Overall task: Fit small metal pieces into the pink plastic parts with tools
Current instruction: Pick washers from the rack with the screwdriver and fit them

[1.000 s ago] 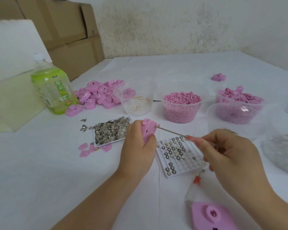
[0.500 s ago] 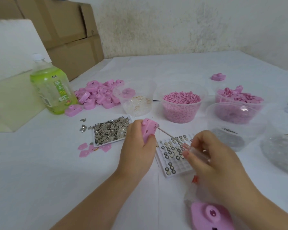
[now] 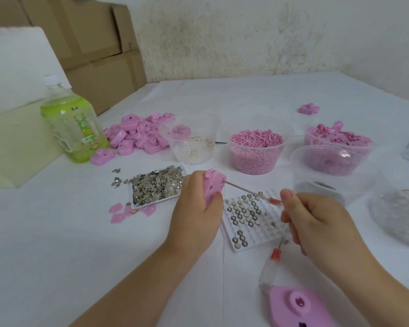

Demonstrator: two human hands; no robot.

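My left hand [image 3: 196,208] grips a pink plastic part [image 3: 212,185] upright above the table. My right hand [image 3: 316,218] pinches a thin metal pick tool [image 3: 248,190] with an orange collar; its tip touches the pink part's right side. Below the tool lies a white grid tray [image 3: 265,230] holding several small round metal pieces. A white tray of loose silver metal bits [image 3: 157,185] sits left of my left hand. A second pick tool [image 3: 273,260] with an orange collar lies on the table under my right hand.
A pile of pink parts [image 3: 139,135] and a green drink bottle [image 3: 73,126] stand at the left. Clear tubs of pink pellets [image 3: 255,149], springs [image 3: 194,147] and pink pieces [image 3: 338,138] line the back. Another pink part [image 3: 300,305] lies near the front edge. Cardboard boxes [image 3: 99,43] stand behind.
My right hand has shifted right and slightly back, drawing the tool's handle out while its tip stays at the pink part. The left hand has stayed in place.
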